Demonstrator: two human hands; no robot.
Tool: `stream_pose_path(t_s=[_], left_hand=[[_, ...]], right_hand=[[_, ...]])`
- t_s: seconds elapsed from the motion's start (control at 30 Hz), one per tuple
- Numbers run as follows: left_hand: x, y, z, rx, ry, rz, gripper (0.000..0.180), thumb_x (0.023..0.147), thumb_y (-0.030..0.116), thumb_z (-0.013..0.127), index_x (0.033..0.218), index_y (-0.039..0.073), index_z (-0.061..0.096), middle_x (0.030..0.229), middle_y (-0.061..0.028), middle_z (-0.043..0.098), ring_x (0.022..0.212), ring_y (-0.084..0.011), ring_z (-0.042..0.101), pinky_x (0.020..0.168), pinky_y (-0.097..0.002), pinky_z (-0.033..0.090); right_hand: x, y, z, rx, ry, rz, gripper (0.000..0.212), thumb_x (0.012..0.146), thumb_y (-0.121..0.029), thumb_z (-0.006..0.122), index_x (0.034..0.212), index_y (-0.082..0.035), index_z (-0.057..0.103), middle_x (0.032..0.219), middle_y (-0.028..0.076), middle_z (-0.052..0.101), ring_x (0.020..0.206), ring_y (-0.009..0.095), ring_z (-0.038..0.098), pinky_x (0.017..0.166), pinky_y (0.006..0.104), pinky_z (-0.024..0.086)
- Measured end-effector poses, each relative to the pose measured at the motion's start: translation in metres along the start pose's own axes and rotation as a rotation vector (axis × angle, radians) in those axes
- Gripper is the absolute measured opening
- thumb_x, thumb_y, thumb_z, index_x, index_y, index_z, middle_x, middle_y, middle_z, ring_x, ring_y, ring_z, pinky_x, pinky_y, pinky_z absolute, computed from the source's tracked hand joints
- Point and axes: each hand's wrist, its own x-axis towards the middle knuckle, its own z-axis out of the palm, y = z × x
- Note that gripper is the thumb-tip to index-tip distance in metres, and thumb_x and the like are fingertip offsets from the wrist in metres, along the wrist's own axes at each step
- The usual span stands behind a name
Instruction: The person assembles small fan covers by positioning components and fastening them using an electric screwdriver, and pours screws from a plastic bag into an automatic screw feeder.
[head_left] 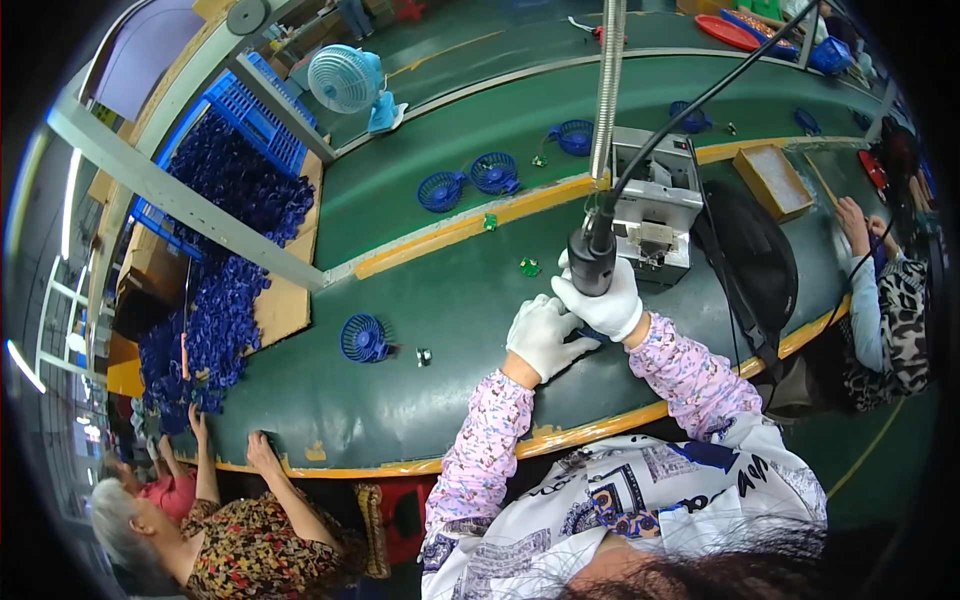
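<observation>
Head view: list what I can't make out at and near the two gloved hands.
All in the head view:
Black corded tool: working tip hidden by the right hand.
Blue part: mostly covered by the left hand and right hand; shape unclear.
Silver-and-black part beside the round blue cage: too small to identify.
Green circuit board: too small to tell its components.
</observation>
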Motion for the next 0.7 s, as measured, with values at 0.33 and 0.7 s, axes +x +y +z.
stream_pose_path(t_s=[0.33,0.7], left_hand=[[-0.004,-0.006,-0.005,0.074,-0.064,-0.015,0.034,0.062,0.042,0.074,0.069,0.01,0.066,0.073,-0.008,0.056,0.075,-0.0263,0.054,0.068,-0.0378,0.043],[-0.069,-0.106,-0.08,0.309,0.47,-1.321,0.055,0.08,0.03,0.064,0.124,0.004,0.044,0.119,-0.0221,0.051,0.102,-0.0372,0.056,0.087,-0.0423,0.046]], right_hand=[[-0.004,0.009,-0.013,0.44,-0.119,0.223,0.027,0.072,0.003,0.068,0.096,-0.002,0.055,0.073,0.0,0.057,0.06,0.008,0.054,0.055,0.0233,0.045],[0.037,-0.025,-0.069,0.064,0.409,-0.288,0.021,0.083,0.008,0.051,0.103,0.003,0.05,0.062,0.003,0.048,0.05,0.011,0.047,0.049,0.0264,0.04]])
